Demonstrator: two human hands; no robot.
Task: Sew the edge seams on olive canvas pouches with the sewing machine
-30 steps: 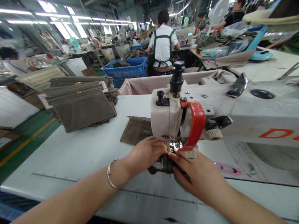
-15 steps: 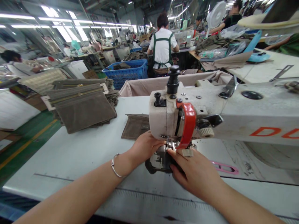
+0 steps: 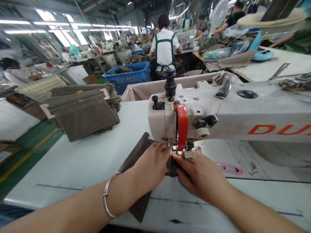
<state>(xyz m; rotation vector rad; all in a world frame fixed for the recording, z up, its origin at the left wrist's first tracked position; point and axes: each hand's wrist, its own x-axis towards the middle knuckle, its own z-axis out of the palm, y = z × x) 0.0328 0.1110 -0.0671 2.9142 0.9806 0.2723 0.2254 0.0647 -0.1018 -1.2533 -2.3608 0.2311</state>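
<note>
A white industrial sewing machine (image 3: 218,113) with a red guard (image 3: 182,126) stands on the white table (image 3: 80,165). A brown fabric piece (image 3: 132,158) lies tilted under its needle, reaching down to the table's front edge. My left hand (image 3: 152,165), with a silver bracelet on the wrist, has its fingers curled on the fabric just left of the needle. My right hand (image 3: 196,174) presses on the fabric at the needle's right, fingers together.
A stack of brown fabric pieces (image 3: 82,110) lies at the table's far left. Pink scissors (image 3: 228,168) lie right of the needle. A blue basket (image 3: 131,76) and a seated person in a white shirt (image 3: 165,48) are beyond the table.
The brown fabric piece, which lay flat behind the needle, has been pulled toward me and now lies under my left hand and forearm. Both hands stay at the needle.
</note>
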